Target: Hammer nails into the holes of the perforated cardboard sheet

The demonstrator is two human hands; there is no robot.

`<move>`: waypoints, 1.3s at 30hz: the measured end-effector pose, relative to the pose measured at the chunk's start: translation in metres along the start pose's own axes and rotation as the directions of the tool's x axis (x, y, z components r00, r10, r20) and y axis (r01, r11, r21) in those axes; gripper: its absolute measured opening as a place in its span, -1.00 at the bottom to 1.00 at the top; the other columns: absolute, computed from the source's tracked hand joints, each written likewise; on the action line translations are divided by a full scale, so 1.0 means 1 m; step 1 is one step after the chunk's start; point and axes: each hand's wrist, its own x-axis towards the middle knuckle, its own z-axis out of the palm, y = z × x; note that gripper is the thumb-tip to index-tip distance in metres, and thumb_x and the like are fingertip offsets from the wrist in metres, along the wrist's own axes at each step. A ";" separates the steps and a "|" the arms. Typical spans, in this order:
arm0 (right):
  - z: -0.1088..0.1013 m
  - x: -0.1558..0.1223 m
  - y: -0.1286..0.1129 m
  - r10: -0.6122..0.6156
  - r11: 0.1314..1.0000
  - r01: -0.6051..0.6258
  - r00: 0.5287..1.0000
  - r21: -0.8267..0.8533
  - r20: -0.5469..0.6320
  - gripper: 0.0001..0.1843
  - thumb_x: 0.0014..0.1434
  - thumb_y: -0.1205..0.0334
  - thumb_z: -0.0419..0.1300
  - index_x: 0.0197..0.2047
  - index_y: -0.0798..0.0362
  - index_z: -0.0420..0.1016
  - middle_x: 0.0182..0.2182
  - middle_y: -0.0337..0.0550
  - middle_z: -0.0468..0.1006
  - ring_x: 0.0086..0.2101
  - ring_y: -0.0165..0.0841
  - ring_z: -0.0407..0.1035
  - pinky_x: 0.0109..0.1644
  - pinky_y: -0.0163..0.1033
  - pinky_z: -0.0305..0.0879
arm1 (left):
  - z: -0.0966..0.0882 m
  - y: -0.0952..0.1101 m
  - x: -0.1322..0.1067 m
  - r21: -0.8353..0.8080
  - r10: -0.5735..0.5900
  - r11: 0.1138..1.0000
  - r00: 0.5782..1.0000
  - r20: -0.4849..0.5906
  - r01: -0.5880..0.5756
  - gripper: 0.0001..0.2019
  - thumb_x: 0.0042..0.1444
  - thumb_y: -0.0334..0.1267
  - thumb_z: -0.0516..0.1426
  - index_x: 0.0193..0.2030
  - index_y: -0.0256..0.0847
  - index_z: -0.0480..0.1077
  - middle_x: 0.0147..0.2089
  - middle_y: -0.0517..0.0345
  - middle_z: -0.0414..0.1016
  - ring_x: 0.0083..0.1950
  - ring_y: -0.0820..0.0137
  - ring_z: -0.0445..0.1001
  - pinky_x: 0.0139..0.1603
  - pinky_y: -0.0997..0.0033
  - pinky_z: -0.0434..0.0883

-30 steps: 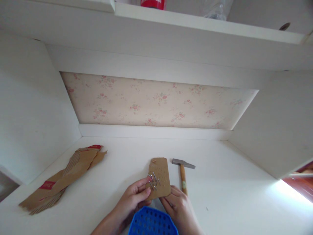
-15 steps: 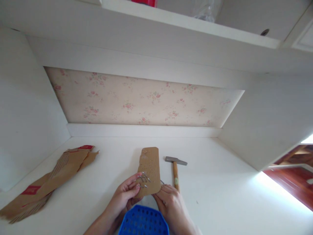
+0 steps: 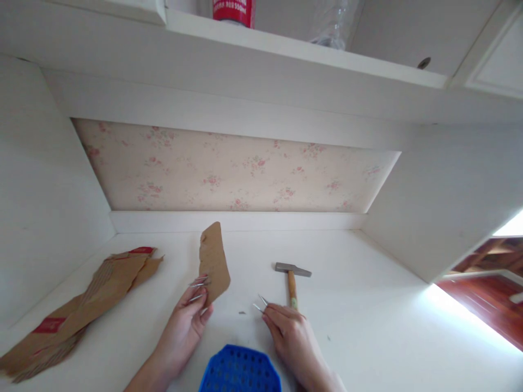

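My left hand [image 3: 188, 316] pinches the lower left edge of a brown cardboard piece [image 3: 216, 261], which is tilted up off the counter. Several thin silver nails [image 3: 198, 284] stick out by my left fingers, at the card's edge. Closed low over the counter, my right hand [image 3: 288, 332] grips thin metal with two pointed tips [image 3: 261, 302] facing left; whether these are separate nails or one tool I cannot tell. A hammer [image 3: 292, 280] with a wooden handle lies just beyond the right hand, its handle end hidden. Between my forearms sits a blue perforated basket [image 3: 241, 366].
Crumpled brown cardboard [image 3: 87, 305] with red patches lies on the left of the white counter [image 3: 351, 326]. A small dark scrap [image 3: 242, 312] rests between the hands. Overhead runs a cupboard shelf [image 3: 302, 51] with a red can [image 3: 233, 12] and clear plastic [image 3: 333, 24].
The cardboard has moved left and tilted edge-on with my left hand. My right hand has come away from it, holding the pointed metal. The view has tipped up slightly.
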 end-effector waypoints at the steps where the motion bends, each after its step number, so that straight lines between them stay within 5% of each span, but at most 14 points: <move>1: -0.002 0.000 0.002 0.026 1.000 -0.026 0.999 -0.002 -0.020 -0.71 0.36 0.26 0.00 -0.26 -0.06 0.55 -0.25 -0.22 0.67 -0.23 -0.32 0.53 -0.11 -0.27 0.35 | -0.002 0.002 0.002 0.002 0.048 0.999 0.999 -0.002 -0.048 -0.61 0.00 -0.66 0.18 -0.11 -0.12 0.53 -0.22 0.28 0.60 -0.40 0.55 0.57 -0.42 0.64 0.54; 10: -0.008 0.004 0.017 0.239 0.971 -0.241 0.951 0.015 -0.196 -0.67 0.38 0.06 -0.05 -0.16 -0.03 0.50 -0.32 -0.13 0.63 -0.31 -0.25 0.53 -0.24 -0.20 0.33 | -0.005 -0.004 0.005 0.056 0.024 0.998 0.999 0.045 -0.026 -0.66 -0.09 -0.58 0.30 -0.16 -0.17 0.55 -0.30 0.22 0.56 -0.38 0.49 0.54 -0.42 0.57 0.51; 17: -0.002 0.007 0.010 0.112 0.992 -0.113 0.993 -0.055 -0.022 -0.69 0.39 0.14 -0.06 -0.21 -0.06 0.51 -0.30 -0.18 0.61 -0.25 -0.31 0.51 -0.15 -0.25 0.36 | -0.002 -0.005 0.005 0.066 0.005 0.998 0.999 0.054 -0.009 -0.67 -0.19 -0.51 0.37 -0.21 -0.22 0.57 -0.32 0.17 0.57 -0.37 0.44 0.52 -0.43 0.55 0.46; 24: 0.004 0.013 0.004 0.039 0.981 -0.010 0.988 -0.192 0.148 -0.67 0.37 0.27 -0.05 -0.29 0.00 0.53 -0.35 -0.12 0.60 -0.29 -0.26 0.50 -0.19 -0.21 0.39 | 0.003 -0.002 0.000 0.110 -0.010 0.994 0.998 0.068 0.002 -0.66 -0.21 -0.45 0.38 -0.20 -0.22 0.59 -0.28 0.09 0.61 -0.31 0.35 0.56 -0.39 0.50 0.43; 33: 0.009 0.013 0.010 0.070 0.955 -0.031 0.990 -0.295 0.123 -0.67 0.35 0.29 0.00 -0.36 -0.03 0.53 -0.35 -0.16 0.59 -0.31 -0.30 0.52 -0.23 -0.25 0.38 | 0.002 -0.003 0.000 0.173 -0.019 0.985 0.997 0.078 0.006 -0.65 -0.18 -0.41 0.36 -0.16 -0.20 0.59 -0.25 0.07 0.62 -0.29 0.33 0.57 -0.39 0.50 0.41; 39: 0.002 0.010 0.009 0.130 0.938 -0.118 0.991 -0.326 0.017 -0.70 0.36 0.10 -0.01 -0.22 -0.06 0.54 -0.31 -0.13 0.63 -0.22 -0.19 0.52 -0.12 -0.08 0.38 | 0.003 -0.002 -0.001 0.177 -0.032 0.984 0.995 0.094 0.014 -0.67 -0.19 -0.42 0.38 -0.19 -0.20 0.59 -0.26 0.09 0.62 -0.33 0.37 0.55 -0.39 0.49 0.41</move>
